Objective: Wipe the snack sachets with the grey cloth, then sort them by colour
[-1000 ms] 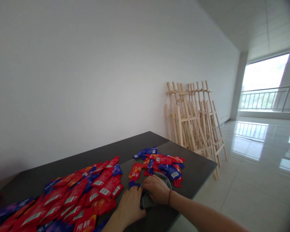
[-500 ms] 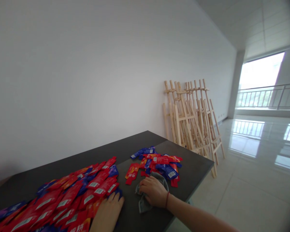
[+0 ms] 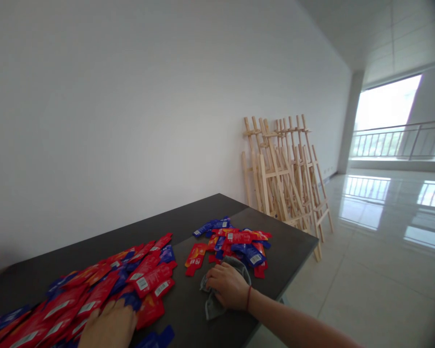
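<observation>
My right hand [image 3: 227, 286] is closed on a bunched grey cloth [image 3: 214, 308], which rests on the dark tabletop beside a small heap of red and blue sachets [image 3: 241, 237]. On the left, my left hand [image 3: 110, 325] lies over a larger spread pile of red and blue sachets [image 3: 70, 295]. Its fingers are bent together over a blue sachet [image 3: 131, 298] that shows just past the fingertips. Part of that sachet is hidden by the hand. Another blue sachet [image 3: 155, 339] lies at the bottom edge, right of this hand.
The dark table [image 3: 188, 232] stands along a plain white wall [image 3: 130, 121]. Several wooden easels [image 3: 282, 179] lean together beyond its right end. Shiny floor tiles [image 3: 340, 270] stretch to a window with a railing [image 3: 402, 137].
My left hand has moved left from the pile's right edge onto the pile, and the blue sachet by its fingers has shifted left too. My right hand stays on the cloth.
</observation>
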A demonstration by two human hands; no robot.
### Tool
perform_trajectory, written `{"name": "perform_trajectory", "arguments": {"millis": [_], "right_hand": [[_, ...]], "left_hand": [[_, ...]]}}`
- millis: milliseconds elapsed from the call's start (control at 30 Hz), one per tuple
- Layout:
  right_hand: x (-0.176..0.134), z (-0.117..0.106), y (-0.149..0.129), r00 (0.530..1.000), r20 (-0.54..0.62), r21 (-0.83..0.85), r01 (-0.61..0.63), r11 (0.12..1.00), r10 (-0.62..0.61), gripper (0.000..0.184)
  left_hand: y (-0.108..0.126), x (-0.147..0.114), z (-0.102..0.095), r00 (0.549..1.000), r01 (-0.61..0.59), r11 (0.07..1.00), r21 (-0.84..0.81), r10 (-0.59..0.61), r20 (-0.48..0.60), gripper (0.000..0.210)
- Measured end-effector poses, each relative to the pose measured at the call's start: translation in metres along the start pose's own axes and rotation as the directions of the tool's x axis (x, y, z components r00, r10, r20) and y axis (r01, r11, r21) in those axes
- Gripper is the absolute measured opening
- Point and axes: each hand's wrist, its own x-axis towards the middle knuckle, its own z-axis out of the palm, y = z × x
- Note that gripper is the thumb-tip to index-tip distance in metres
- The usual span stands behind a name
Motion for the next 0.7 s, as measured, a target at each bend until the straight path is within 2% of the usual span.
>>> {"name": "perform_trajectory", "arguments": {"millis": [100,167,267,367,433,533,700], "right_hand": [[0.0,0.002,0.0,1.0,-0.025,0.006,-0.003,1.0,0.003,0.025],[0.0,0.002,0.0,0.999,-0.04,0.01,-0.007,1.0,0.007,0.024],[0.0,0.002,0.001,0.999,-0.048,0.008,-0.01,1.0,0.011,0.024],[0.0,0.003,0.003,0.999,-0.053,0.007,-0.013,1.0,0.014,0.025],[0.001,0.004,0.003,0.998,-0.06,0.012,-0.02,1.0,0.02,0.026],[0.001,0.005,0.002,0.994,-0.096,0.032,-0.056,0.998,0.058,0.027],[-0.001,0.004,0.003,0.952,-0.259,0.151,-0.126,0.981,0.162,0.035]], "left_hand": [[0.035,0.032,-0.011,0.991,-0.096,0.989,-0.111,0.083,-0.109,0.034],[0.068,0.059,-0.011,0.985,-0.156,0.969,-0.193,0.137,-0.106,0.031],[0.113,0.094,-0.003,0.987,-0.147,0.965,-0.218,0.13,-0.093,0.038],[0.137,0.11,0.005,0.99,-0.136,0.965,-0.226,0.123,-0.073,0.038],[0.141,0.108,0.007,0.988,-0.15,0.963,-0.222,0.137,-0.07,0.032],[0.141,0.087,0.005,0.987,-0.162,0.964,-0.209,0.153,-0.057,0.032],[0.138,0.044,-0.003,0.984,-0.177,0.965,-0.193,0.172,-0.042,0.04]]}}
